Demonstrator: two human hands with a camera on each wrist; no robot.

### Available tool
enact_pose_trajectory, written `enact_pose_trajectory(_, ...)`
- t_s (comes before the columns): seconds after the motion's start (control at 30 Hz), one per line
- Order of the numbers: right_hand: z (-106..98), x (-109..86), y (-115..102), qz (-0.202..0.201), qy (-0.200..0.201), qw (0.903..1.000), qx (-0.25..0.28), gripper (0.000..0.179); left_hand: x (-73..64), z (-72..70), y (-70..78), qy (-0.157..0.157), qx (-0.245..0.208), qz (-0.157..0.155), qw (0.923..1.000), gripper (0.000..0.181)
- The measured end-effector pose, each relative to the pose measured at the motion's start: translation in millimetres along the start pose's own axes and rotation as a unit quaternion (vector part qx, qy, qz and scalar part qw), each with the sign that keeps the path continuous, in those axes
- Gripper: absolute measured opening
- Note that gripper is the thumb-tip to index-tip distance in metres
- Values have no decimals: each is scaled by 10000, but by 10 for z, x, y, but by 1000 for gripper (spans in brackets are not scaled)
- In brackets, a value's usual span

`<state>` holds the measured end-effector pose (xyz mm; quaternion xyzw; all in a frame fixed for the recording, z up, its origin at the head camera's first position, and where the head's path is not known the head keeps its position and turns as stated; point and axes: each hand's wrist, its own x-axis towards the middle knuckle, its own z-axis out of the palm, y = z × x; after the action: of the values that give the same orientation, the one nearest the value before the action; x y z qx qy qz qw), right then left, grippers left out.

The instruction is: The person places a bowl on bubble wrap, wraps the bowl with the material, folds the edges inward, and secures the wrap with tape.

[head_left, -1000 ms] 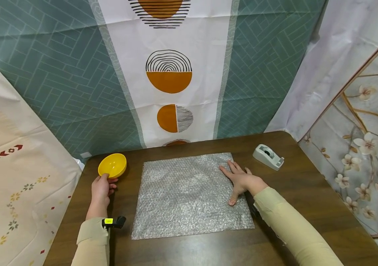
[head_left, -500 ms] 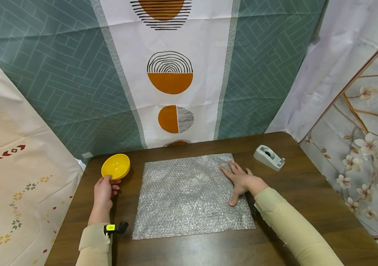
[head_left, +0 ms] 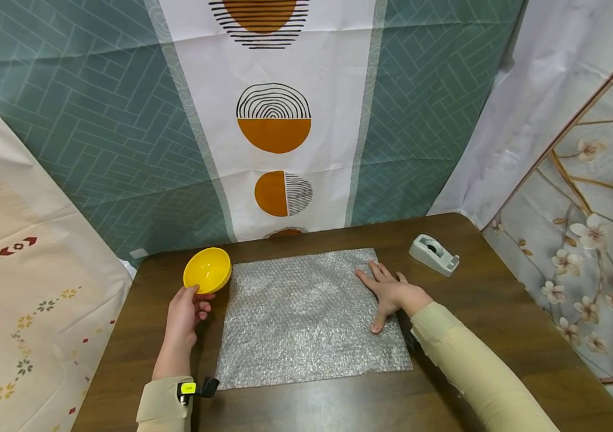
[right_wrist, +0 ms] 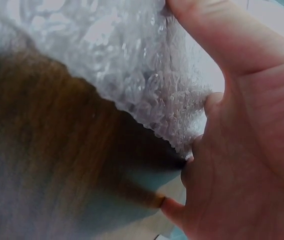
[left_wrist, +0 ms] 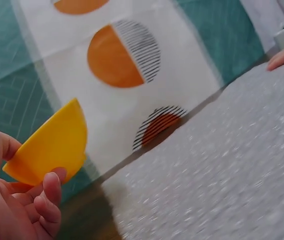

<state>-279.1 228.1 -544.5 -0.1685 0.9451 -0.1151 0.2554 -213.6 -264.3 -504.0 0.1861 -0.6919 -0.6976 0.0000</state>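
A yellow bowl (head_left: 208, 270) is held at its near rim by my left hand (head_left: 182, 318), thumb over the edge and fingers below. In the left wrist view the bowl (left_wrist: 56, 145) is tilted and off the table, beside the bubble wrap's left edge. A sheet of bubble wrap (head_left: 301, 324) lies flat on the table. My right hand (head_left: 390, 297) rests on its right edge with fingers spread. From the right wrist, the thumb and fingertips touch the bubble wrap (right_wrist: 131, 65), and the little finger lies past its edge.
A white tape dispenser (head_left: 434, 255) stands at the back right of the brown wooden table (head_left: 306, 408). Patterned cloth hangings (head_left: 279, 198) close off the back and both sides.
My left hand has carried the yellow bowl to the right, toward the bubble wrap's upper left corner. My right hand stays where it was on the sheet.
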Motion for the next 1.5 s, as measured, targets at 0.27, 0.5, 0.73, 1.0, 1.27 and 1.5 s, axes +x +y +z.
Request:
enact_pose_trajectory(0.27, 53, -34, -80, -15, -15, 10000, 75, 166, -183, 263, -12, -606, 166, 268, 9977, 38)
enact_pose_trajectory(0.5, -21, -53, -52, 75, -28, 9999, -81, 165, -297, 721, -26, -1206, 294, 407, 9914, 38)
enact_pose_trajectory(0.73, -68, -53, -47, 24, 38, 10000, -54, 165, -389, 1123, -87, -1772, 715, 538, 9801, 40)
enact_pose_trajectory(1.0, -13, -23, -25, 117, -6, 9999, -42, 167, -501, 1358, -198, -2100, 857, 572, 9723, 39)
enact_pose_trajectory(1.27, -10, -31, -36, 93, 0, 9999, 81, 167, -507, 1578, -283, -2319, 775, 392, 9688, 49)
enact_pose_trajectory(1.5, -17, -17, -27, 115, -56, 9998, 153, 167, -504, 1673, -349, -2448, 810, 428, 9652, 39)
